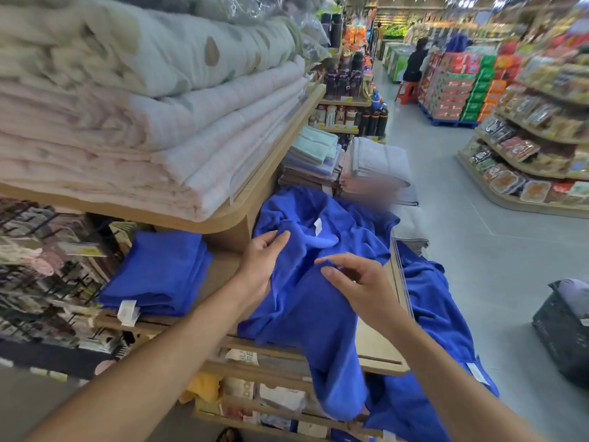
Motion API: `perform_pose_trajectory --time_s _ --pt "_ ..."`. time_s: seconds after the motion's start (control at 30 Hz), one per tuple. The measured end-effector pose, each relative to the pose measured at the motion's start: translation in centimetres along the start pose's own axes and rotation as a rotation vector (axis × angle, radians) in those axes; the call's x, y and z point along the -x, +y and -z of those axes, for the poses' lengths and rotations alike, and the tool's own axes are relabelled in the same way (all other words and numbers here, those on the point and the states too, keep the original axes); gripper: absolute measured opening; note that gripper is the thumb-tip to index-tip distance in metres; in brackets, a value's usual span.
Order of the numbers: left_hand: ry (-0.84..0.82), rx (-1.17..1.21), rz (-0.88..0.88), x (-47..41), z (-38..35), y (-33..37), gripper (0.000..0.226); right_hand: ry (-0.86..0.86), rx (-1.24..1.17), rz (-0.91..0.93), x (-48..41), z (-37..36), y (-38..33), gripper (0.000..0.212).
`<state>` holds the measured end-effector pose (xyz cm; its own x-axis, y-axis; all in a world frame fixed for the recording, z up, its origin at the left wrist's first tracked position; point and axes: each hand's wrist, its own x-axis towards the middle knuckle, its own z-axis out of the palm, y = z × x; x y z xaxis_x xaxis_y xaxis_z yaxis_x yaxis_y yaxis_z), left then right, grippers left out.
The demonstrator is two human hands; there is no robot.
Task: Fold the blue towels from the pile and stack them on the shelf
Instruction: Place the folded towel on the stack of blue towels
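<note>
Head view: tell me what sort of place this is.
Probably a supermarket or general store: aisle shelves of packaged snacks, stacked boxes of goods, and folded quilts laid out on display.

Bright overhead light is casting soft shadows. Ceiling lamps (460,1) are glaring far beyond the right grip (360,288); edges are bending, and a patch (387,205) just beyond it is looking smeared, perhaps masked.
</note>
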<state>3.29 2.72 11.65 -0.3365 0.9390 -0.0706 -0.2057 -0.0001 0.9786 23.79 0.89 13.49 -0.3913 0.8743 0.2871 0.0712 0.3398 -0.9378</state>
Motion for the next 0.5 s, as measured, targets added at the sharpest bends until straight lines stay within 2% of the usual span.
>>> perform_pose_trajectory --time_s 0.1,0.17,0.3,0.43,0.5 --pt "-0.161 -0.027 -0.027 1.8 -0.9 2.3 0.031 0.020 0.039 0.081 -1.6 0.4 -2.9 0.006" --pt "-0.252 -0.035 -0.045 2.8 -1.6 3.9 0.035 0.062 0.085 0.125 -2.7 0.7 -4.3 0.006" --pt "-0.361 -0.064 -0.109 4.8 -2.6 6.8 0.028 0.181 0.128 0.188 -4.2 1.1 -5.8 0.011" --pt "-0.391 -0.236 -0.242 6.0 -3.2 9.1 0.029 0.271 0.165 0.217 -5.0 1.6 -6.9 0.012" --pt "-0.421 -0.308 -0.332 6.3 -3.6 10.5 0.022 0.294 0.213 0.253 -5.5 2.0 -7.7 0.015"
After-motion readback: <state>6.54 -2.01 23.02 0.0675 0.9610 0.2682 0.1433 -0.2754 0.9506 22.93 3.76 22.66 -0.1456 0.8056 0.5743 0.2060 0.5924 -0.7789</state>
